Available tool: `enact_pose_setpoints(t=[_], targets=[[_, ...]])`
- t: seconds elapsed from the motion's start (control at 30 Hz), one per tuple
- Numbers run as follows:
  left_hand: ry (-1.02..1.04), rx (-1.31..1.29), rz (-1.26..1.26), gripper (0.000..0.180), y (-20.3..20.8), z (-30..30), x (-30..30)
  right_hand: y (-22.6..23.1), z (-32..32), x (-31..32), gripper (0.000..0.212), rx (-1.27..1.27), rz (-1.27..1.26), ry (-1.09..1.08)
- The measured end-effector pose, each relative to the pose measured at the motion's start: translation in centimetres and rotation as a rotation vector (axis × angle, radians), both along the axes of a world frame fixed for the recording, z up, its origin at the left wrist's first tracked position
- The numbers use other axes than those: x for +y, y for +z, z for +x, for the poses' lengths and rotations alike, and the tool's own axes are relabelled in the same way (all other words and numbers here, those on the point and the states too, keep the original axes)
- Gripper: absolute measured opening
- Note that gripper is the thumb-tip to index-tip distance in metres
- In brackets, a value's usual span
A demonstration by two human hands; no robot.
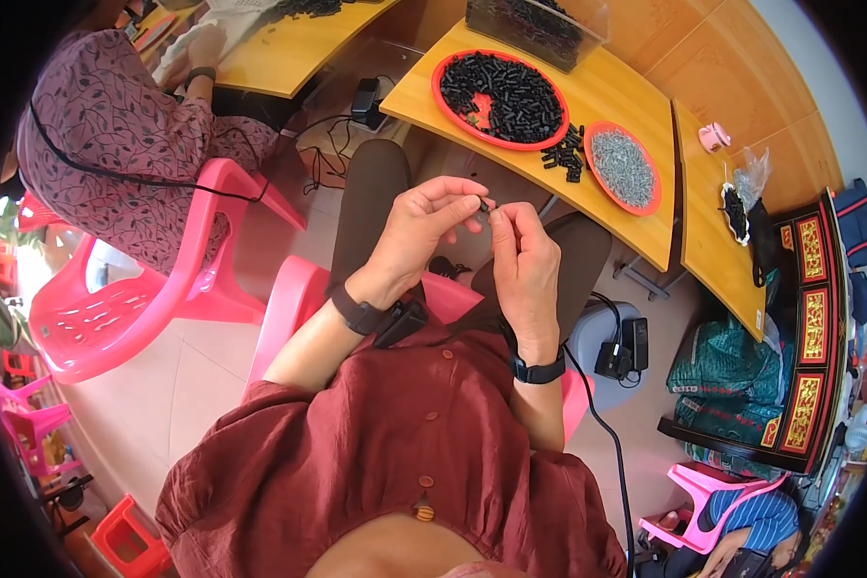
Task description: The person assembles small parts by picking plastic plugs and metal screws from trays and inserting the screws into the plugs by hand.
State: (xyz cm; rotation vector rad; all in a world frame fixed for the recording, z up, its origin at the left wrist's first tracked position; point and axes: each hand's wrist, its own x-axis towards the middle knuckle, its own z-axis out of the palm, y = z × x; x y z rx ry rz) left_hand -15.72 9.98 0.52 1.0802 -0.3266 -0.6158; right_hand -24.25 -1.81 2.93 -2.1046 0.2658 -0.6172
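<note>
Above my lap, both hands meet fingertip to fingertip. My left hand (419,236) pinches a small black piece (485,204) between thumb and forefinger, its other fingers curled loosely. My right hand (527,262) is closed in a pinch right beside that piece; whatever lies between its fingertips is too small to make out. Beyond the hands, a round red tray (437,93) holds many short black tubular pieces (520,101). To its right, a smaller red tray (592,144) is heaped with small silvery metal parts (624,169). Several loose black pieces (566,154) lie between the trays.
The trays stand on a yellow wooden table (414,101), with a clear bin (535,34) of dark pieces behind. At left, a person in patterned clothing (116,144) sits on a pink plastic chair (188,279). A black cable (602,424) hangs beside my right arm.
</note>
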Motion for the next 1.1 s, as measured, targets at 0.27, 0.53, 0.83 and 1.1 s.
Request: enact_pose_setpoints(t=[0.27,0.53,0.83,1.1], targets=[[0.014,0.018,0.034,0.015,-0.3,-0.3,-0.1,-0.3,0.1,0.3,0.016,-0.013,0.022,0.017],[-0.078,0.320,-0.116,0.018,-2.8,0.5,-0.6,-2.1,1.7,-0.7,0.023,0.024,0.213,0.015],[-0.097,0.579,-0.267,0.021,-3.0,2.6,0.4,-3.3,12.6,-8.0,0.022,0.151,-0.204,-0.085],[-0.035,0.535,-0.302,0.018,-4.6,4.5,1.2,-3.0,19.0,-8.8,0.018,0.399,-0.469,0.154]])
